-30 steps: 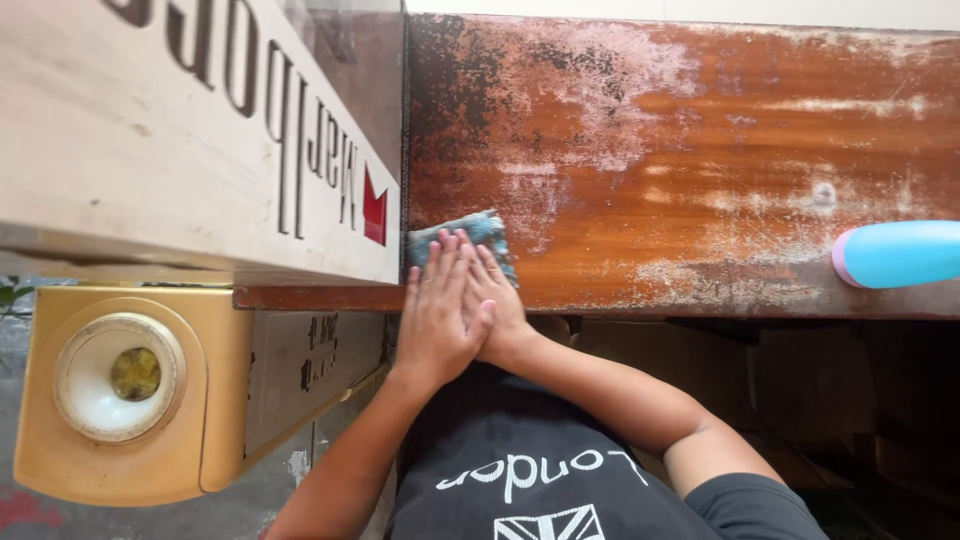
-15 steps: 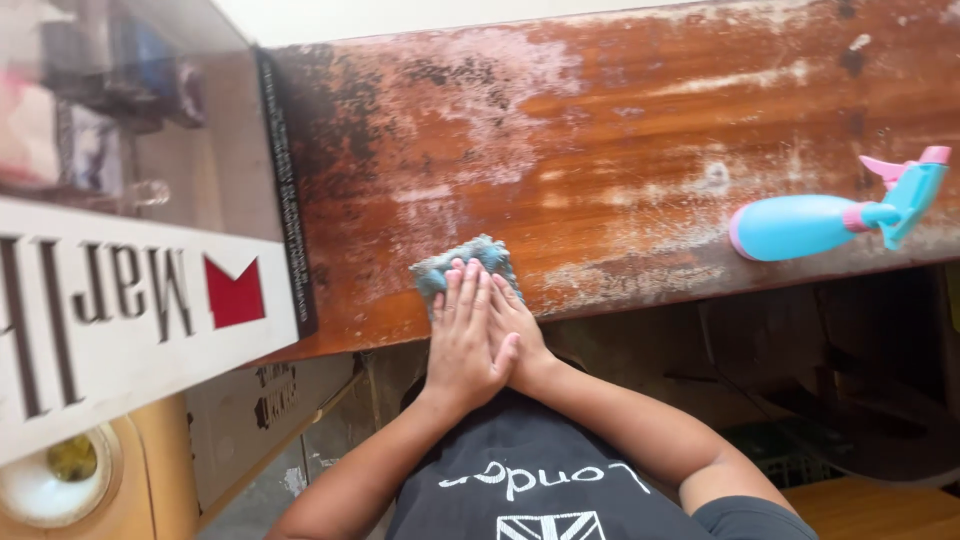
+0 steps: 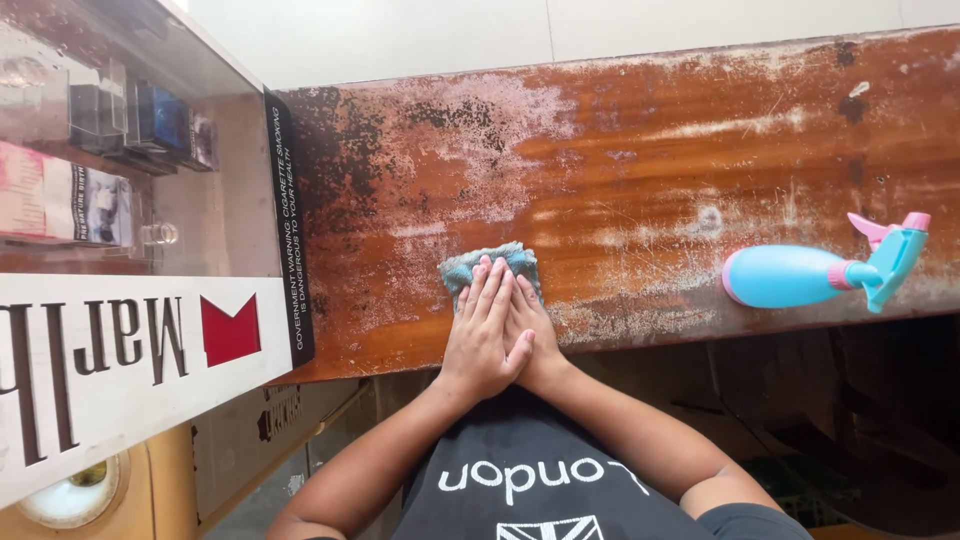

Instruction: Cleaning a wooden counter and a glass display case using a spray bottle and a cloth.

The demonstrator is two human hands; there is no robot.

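A crumpled blue-grey cloth (image 3: 508,258) lies on a worn, stained wooden counter (image 3: 620,150) near its front edge. Both my hands press flat on it, one over the other. My left hand (image 3: 482,330) lies on top, its fingers stretched out to the cloth. My right hand (image 3: 537,325) is underneath and mostly covered, showing only along its right side. My forearms reach up from my black printed shirt (image 3: 540,480).
A blue spray bottle (image 3: 790,276) with a pink and teal trigger lies on its side on the counter to the right. A glass display case (image 3: 180,200) holding small packs stands at the left, with a white signboard (image 3: 120,350) in front. A yellow box (image 3: 90,500) sits below left.
The view has swung right, so the spray bottle is now fully in sight. My stacked hands and the cloth have slid right, away from the display case.
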